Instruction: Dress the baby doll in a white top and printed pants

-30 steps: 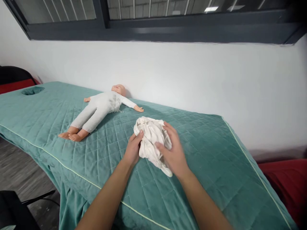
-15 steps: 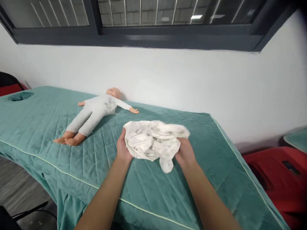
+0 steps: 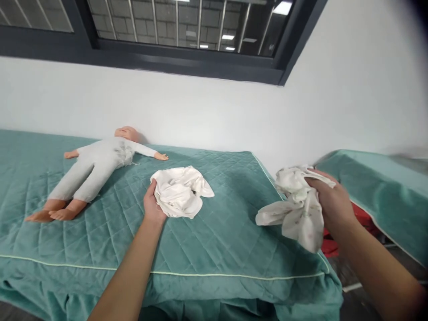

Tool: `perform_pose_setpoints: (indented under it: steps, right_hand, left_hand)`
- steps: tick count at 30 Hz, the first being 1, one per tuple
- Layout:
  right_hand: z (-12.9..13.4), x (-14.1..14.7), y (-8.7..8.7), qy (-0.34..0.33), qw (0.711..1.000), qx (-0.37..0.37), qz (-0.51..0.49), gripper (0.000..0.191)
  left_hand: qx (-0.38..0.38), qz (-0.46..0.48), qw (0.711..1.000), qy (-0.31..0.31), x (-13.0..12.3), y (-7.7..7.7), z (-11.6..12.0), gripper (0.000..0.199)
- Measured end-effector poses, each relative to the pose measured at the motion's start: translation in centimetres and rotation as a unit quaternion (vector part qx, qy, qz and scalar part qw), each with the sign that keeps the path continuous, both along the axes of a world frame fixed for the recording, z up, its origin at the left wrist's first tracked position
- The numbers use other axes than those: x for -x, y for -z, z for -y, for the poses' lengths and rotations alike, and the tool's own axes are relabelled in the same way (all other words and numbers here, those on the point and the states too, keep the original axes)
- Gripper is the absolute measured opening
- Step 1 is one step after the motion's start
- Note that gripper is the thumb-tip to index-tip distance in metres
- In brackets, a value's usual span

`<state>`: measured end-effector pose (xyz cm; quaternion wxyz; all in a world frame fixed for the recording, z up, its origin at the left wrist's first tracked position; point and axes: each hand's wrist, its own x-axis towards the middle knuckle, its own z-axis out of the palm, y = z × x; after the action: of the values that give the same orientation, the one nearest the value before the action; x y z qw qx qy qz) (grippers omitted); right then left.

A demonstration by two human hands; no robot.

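Head view: left hand (image 3: 154, 207) grips crumpled white cloth (image 3: 179, 194) by its eight-o'clock edge; right hand (image 3: 334, 203) clutches bunched white fabric (image 3: 306, 218) at three o'clock.

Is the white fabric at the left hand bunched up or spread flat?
Bunched up: the white fabric at the left hand shows crumpled, overlapping folds.

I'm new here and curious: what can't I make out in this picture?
All in the head view:
Left hand: partly hidden by the left cloth.
Right cloth: full shape hidden by folds and right hand.
Red thing: partly covered by right arm.
Window: cut off by top and left edges.
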<state>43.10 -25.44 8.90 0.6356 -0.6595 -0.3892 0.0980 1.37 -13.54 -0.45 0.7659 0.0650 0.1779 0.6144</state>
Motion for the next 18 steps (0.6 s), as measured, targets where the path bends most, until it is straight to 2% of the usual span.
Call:
perform_pose_setpoints:
  steps: [3,5,7,9,11,15,18]
  right_hand:
    - [-1.5,-1.2,0.7,-0.018,0.996,0.055,0.072,0.047]
    - [-2.8,-1.1,2.6,-0.041,0.984,0.102,0.143,0.045]
    - [-3.8,-0.3,4.9,-0.086,0.97,0.14,0.179,0.032]
    - [-4.0,0.7,7.0,-0.127,0.955,0.164,0.212,0.022]
    - [-3.5,1.3,8.3,-0.153,0.936,0.187,0.256,0.025]
    - [-1.3,1.2,8.5,-0.226,0.87,0.267,0.348,0.044]
    - [0.8,1.1,8.5,-0.251,0.829,0.299,0.401,0.071]
  left_hand:
    - [0.001,-0.009,1.0,0.003,-0.1,-0.1,0.1,0.049]
    - [-0.001,-0.016,1.0,0.005,-0.2,-0.2,0.2,0.048]
    - [0.0,-0.024,1.0,0.006,-0.3,-0.3,0.3,0.048]
    - [0.006,-0.03,1.0,0.003,-0.3,-0.3,0.3,0.046]
    - [0.009,-0.03,1.0,0.001,-0.4,-0.2,0.2,0.045]
    - [0.005,-0.027,1.0,0.01,-0.5,-0.2,0.1,0.044]
    - [0.008,-0.032,0.999,0.006,-0.5,-0.2,0.0,0.044]
